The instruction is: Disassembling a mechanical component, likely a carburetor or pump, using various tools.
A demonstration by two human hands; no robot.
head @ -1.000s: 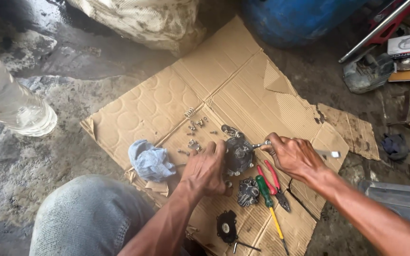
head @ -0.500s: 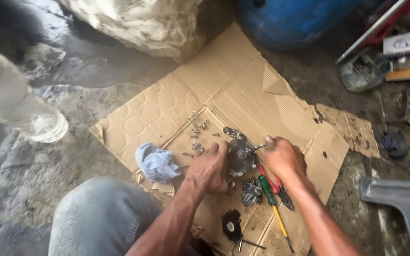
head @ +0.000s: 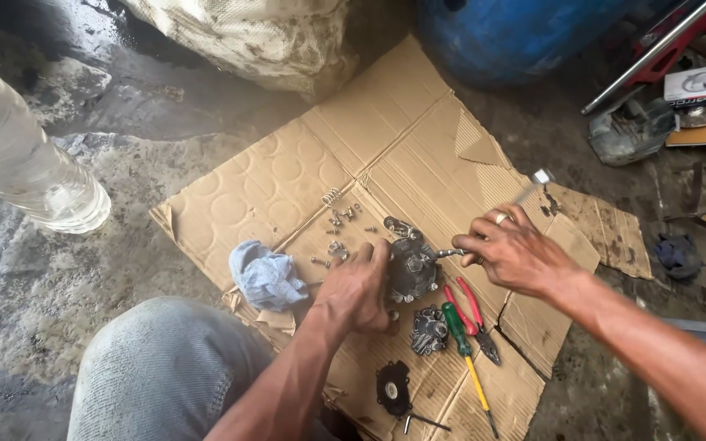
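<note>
Two hands work at mid-frame: the left hand (head: 359, 287) clamps a heavy-looking, greasy metal carburetor body (head: 413, 269) against the cardboard (head: 288, 175), the right hand (head: 515, 251) gripping a metal tool (head: 530, 186) into it.

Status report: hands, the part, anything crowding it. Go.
Left hand grips round metal part on cardboard. Right hand holds tool, tip at the part. Pliers, green screwdriver, loose screws, blue rag lie close around.
</note>
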